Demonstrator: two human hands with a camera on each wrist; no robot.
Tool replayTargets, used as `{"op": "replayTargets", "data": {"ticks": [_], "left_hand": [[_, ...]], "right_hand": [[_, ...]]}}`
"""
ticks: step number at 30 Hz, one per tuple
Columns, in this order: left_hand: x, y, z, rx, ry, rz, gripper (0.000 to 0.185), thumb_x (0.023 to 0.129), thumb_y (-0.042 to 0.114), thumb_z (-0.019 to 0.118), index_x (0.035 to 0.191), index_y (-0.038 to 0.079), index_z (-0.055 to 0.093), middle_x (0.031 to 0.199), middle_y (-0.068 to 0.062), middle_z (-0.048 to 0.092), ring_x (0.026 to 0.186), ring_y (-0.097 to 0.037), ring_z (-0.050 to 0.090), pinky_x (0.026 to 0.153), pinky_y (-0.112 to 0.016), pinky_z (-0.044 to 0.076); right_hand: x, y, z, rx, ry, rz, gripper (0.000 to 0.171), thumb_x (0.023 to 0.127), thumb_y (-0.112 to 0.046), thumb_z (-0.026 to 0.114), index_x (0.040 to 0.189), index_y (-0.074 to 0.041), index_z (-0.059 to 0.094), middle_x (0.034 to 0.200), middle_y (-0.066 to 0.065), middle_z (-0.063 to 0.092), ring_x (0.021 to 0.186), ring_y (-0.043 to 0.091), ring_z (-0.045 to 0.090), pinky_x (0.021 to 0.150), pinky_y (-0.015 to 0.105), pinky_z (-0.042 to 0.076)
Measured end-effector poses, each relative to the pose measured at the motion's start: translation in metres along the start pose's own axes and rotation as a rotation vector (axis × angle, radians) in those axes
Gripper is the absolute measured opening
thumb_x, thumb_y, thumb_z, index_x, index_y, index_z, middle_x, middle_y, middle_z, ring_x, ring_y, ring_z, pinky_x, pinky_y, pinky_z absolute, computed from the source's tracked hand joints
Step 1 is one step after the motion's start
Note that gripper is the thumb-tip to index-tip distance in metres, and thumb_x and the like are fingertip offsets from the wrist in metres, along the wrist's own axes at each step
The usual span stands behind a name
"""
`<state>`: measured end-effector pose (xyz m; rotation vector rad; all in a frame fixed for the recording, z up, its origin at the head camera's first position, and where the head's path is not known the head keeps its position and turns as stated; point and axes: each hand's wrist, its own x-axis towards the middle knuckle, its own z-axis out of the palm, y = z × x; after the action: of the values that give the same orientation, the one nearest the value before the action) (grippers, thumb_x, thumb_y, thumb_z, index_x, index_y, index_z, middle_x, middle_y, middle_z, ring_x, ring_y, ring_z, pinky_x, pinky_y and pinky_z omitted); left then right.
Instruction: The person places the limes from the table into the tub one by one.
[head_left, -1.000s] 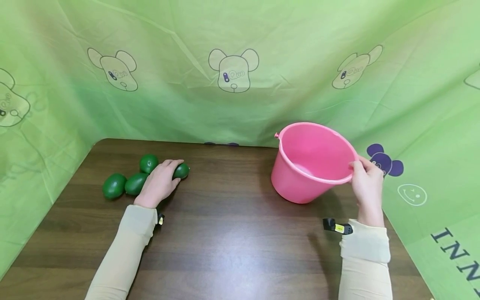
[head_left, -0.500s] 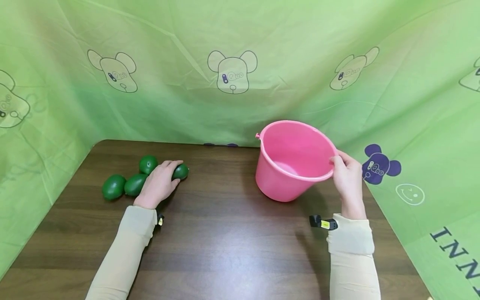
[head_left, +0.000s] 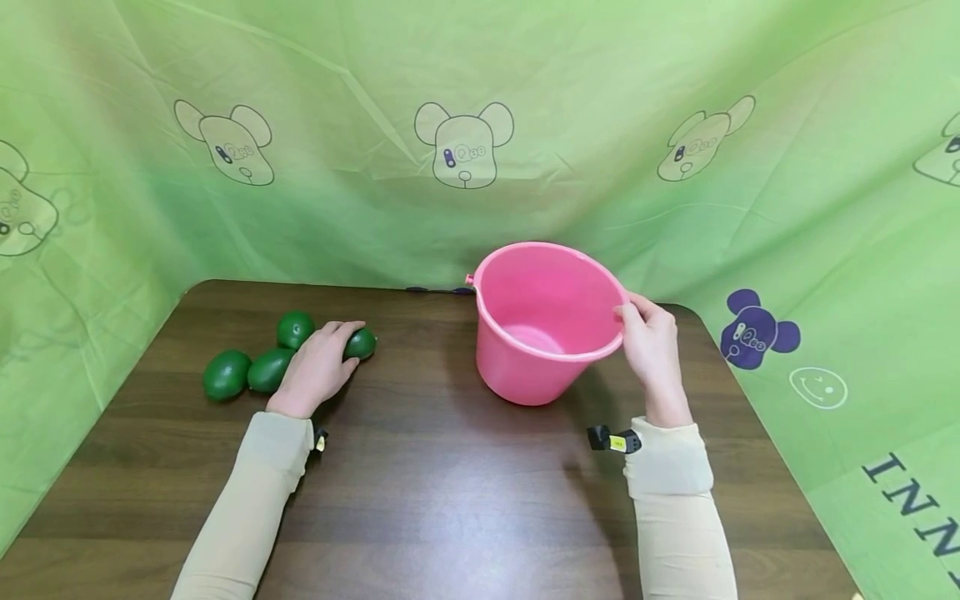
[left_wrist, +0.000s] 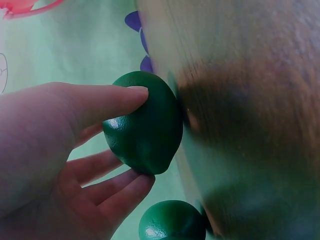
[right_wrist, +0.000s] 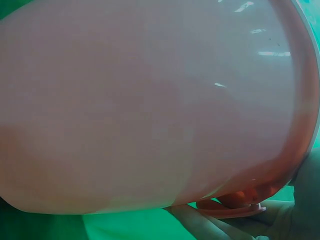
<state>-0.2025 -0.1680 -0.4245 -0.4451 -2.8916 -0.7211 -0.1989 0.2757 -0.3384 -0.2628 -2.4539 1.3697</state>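
Note:
My left hand point(head_left: 318, 367) holds a glossy green lime point(head_left: 362, 343) at the left of the table. In the left wrist view, the thumb lies across the lime point(left_wrist: 145, 122) and the fingers curl under it; it sits against the tabletop. A pink bucket point(head_left: 517, 371) stands right of the middle, its mouth facing up and toward me. At its right side, my right hand point(head_left: 654, 350) grips the rim, thumb on the inside edge. The bucket's wall point(right_wrist: 150, 110) fills most of the right wrist view. Whether its base touches the table cannot be told.
Three more limes lie close together by the left hand: one at the far left point(head_left: 227, 375), a middle lime point(head_left: 270, 370) and a rear lime point(head_left: 296, 329). A brown wooden table point(head_left: 450, 500) spreads below. Green printed cloth point(head_left: 337, 225) hangs behind it and at both sides.
The bucket has moved left across the table with my right hand on its rim, nearer the limes. My left hand and the limes stay in place.

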Motion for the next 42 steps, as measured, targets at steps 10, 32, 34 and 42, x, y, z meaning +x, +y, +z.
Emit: {"op": "replayTargets", "data": {"ticks": [10, 32, 34, 42], "left_hand": [[0.001, 0.0, 0.0, -0.007, -0.006, 0.002, 0.058, 0.092, 0.005, 0.074, 0.145, 0.002, 0.052, 0.137, -0.028, 0.054, 0.122, -0.044, 0.055, 0.095, -0.059, 0.049], [0.003, -0.003, -0.002, -0.01, -0.021, -0.016, 0.057, 0.093, 0.006, 0.073, 0.146, 0.001, 0.051, 0.138, -0.028, 0.053, 0.124, -0.045, 0.054, 0.1, -0.06, 0.045], [0.002, -0.003, -0.002, -0.013, -0.017, -0.014, 0.057, 0.093, 0.006, 0.073, 0.146, 0.001, 0.052, 0.137, -0.028, 0.053, 0.123, -0.045, 0.054, 0.1, -0.06, 0.045], [0.0, -0.003, -0.001, -0.01, -0.008, 0.002, 0.056, 0.093, 0.006, 0.072, 0.145, 0.0, 0.052, 0.137, -0.029, 0.054, 0.123, -0.045, 0.054, 0.101, -0.06, 0.045]], "right_hand": [[-0.002, -0.012, 0.024, 0.016, -0.043, -0.063, 0.037, 0.099, -0.016, 0.053, 0.13, -0.003, 0.07, 0.111, 0.019, 0.07, 0.092, 0.019, 0.06, 0.077, 0.021, 0.044], [-0.006, -0.036, 0.075, 0.022, -0.092, -0.135, 0.035, 0.098, -0.013, 0.055, 0.127, 0.0, 0.069, 0.1, 0.019, 0.07, 0.087, 0.022, 0.06, 0.074, 0.024, 0.046], [-0.006, -0.037, 0.078, 0.027, -0.097, -0.137, 0.035, 0.098, -0.014, 0.055, 0.127, 0.0, 0.069, 0.101, 0.018, 0.07, 0.088, 0.022, 0.06, 0.074, 0.024, 0.046], [-0.007, -0.04, 0.084, 0.054, -0.11, -0.12, 0.036, 0.099, -0.015, 0.055, 0.129, -0.001, 0.068, 0.102, 0.017, 0.07, 0.089, 0.024, 0.062, 0.074, 0.024, 0.047]]}}
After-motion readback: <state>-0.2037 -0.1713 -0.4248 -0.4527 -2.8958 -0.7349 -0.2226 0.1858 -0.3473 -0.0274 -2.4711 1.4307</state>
